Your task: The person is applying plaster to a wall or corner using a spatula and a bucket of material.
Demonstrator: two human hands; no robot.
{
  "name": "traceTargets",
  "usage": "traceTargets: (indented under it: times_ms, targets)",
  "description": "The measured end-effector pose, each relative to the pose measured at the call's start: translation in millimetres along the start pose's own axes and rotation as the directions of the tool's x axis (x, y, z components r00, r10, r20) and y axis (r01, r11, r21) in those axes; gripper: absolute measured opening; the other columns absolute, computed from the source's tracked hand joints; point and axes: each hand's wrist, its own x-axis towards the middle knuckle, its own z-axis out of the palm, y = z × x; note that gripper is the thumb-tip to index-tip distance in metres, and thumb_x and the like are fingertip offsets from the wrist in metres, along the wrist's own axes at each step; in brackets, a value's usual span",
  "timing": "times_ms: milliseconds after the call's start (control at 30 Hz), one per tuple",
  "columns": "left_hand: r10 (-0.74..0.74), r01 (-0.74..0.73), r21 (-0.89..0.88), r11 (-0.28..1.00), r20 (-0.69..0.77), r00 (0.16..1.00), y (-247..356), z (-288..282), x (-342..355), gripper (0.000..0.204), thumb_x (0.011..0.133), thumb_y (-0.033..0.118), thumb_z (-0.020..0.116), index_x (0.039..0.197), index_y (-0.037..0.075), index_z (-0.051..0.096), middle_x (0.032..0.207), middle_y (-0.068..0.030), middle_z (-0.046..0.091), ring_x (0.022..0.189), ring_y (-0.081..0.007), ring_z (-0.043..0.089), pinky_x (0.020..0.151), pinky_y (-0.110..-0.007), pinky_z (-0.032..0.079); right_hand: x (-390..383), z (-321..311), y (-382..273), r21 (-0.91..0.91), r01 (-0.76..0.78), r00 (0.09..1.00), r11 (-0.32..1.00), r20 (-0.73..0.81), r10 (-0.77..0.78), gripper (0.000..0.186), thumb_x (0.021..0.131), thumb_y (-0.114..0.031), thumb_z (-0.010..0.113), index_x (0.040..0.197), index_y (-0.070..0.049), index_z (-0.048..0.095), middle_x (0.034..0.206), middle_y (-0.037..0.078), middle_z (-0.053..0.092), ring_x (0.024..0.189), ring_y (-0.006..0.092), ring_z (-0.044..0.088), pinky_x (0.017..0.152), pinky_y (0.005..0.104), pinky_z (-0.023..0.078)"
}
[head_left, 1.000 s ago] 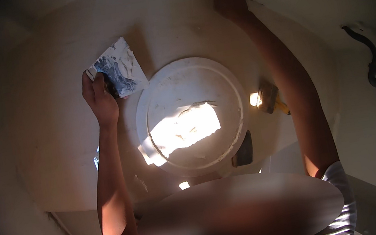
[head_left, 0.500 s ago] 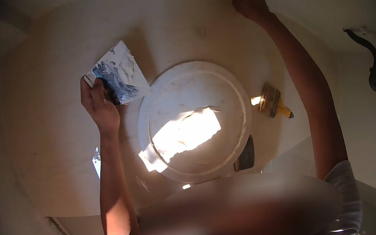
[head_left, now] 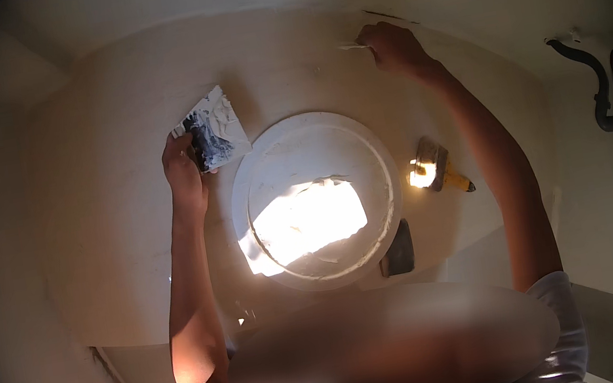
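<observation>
My left hand (head_left: 183, 171) is closed on a flat square plate smeared with white putty (head_left: 223, 128), held tilted beside the far left edge of a round white lid (head_left: 396, 192). Dark metal or plastic shows through the putty. Out at the far right, my right hand (head_left: 394, 47) is closed round a thin pale blade (head_left: 352, 46), seen nearly edge-on and pointing left. Its handle is hidden in the fist. Near that hand, a dark narrow slot (head_left: 391, 16) runs along the far edge of the tan surface.
Right of the lid lies a wide tool with a yellow handle (head_left: 455, 179), partly sunlit. A dark flat piece (head_left: 397, 248) sits by the lid's near right rim. Bright sunlight falls across the lid. A black bent pipe (head_left: 601, 85) stands out at the far right wall.
My right hand has come nearer and slightly left, and its blade now shows more clearly. My left hand has shifted right with the plate. The whole view has also moved a little.
</observation>
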Motion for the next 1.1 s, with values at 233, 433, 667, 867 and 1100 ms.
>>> traceTargets:
  times_ms: [233, 433, 667, 867, 1100]
  targets:
    - [0.013, -0.079, 0.422, 0.903, 0.159, 0.987, -4, 56, -42, 0.02, 0.082, 0.013, 0.041, 0.094, -0.001, 0.049, 0.07, -0.005, 0.049, 0.057, -0.0106, 0.049, 0.044, -0.027, 0.043, -90, -82, -107, 0.231, 0.389, 0.875, 0.892, -0.397, -0.279, 0.041, 0.059, 0.009, 0.061, 0.096, -0.009, 0.062, 0.099, 0.003, 0.06, 0.093, 0.0227, 0.053, 0.083, 0.0331, 0.045]
    - [0.133, -0.188, 0.331, 0.925, 0.183, 0.974, -23, 84, -44, 0.018, 0.082, 0.008, 0.041, 0.094, -0.002, 0.05, 0.07, -0.0039, 0.05, 0.055, -0.0099, 0.048, 0.044, -0.026, 0.041, -86, -90, -117, 0.113, 0.471, 0.864, 0.875, -0.259, -0.432, 0.036, 0.062, 0.003, 0.062, 0.094, -0.013, 0.062, 0.098, -0.002, 0.061, 0.096, 0.0179, 0.052, 0.086, 0.0321, 0.041]
    - [0.369, -0.341, 0.357, 0.87, -0.012, 0.929, -2, 43, 25, 0.013, 0.084, 0.01, 0.039, 0.09, 0.005, 0.049, 0.064, 0.0, 0.046, 0.045, -0.0083, 0.044, 0.033, -0.025, 0.033, -24, -38, 27, 0.058, 0.029, 0.956, 0.998, -0.292, -0.011, 0.023, 0.075, 0.001, 0.051, 0.094, -0.006, 0.061, 0.095, 0.004, 0.06, 0.086, 0.0244, 0.055, 0.075, 0.0361, 0.048]
    - [0.472, -0.452, 0.368, 0.812, 0.042, 0.881, -16, 54, 44, 0.015, 0.084, 0.011, 0.04, 0.093, 0.004, 0.05, 0.067, 0.0007, 0.046, 0.047, -0.0076, 0.044, 0.031, -0.024, 0.031, 23, 36, 98, -0.112, -0.303, 0.926, 0.946, -0.269, 0.265, 0.023, 0.075, -0.005, 0.053, 0.096, -0.008, 0.06, 0.093, 0.006, 0.06, 0.083, 0.0264, 0.057, 0.07, 0.0381, 0.051]
    - [0.438, -0.421, 0.329, 0.845, 0.025, 0.899, -19, 38, 68, 0.011, 0.084, 0.011, 0.04, 0.088, 0.005, 0.048, 0.067, -0.0001, 0.046, 0.048, -0.007, 0.043, 0.032, -0.025, 0.032, 70, 53, 89, -0.256, -0.079, 0.996, 0.964, 0.018, 0.087, 0.023, 0.071, -0.001, 0.05, 0.091, -0.005, 0.06, 0.084, 0.01, 0.062, 0.084, 0.0292, 0.06, 0.068, 0.0404, 0.05]
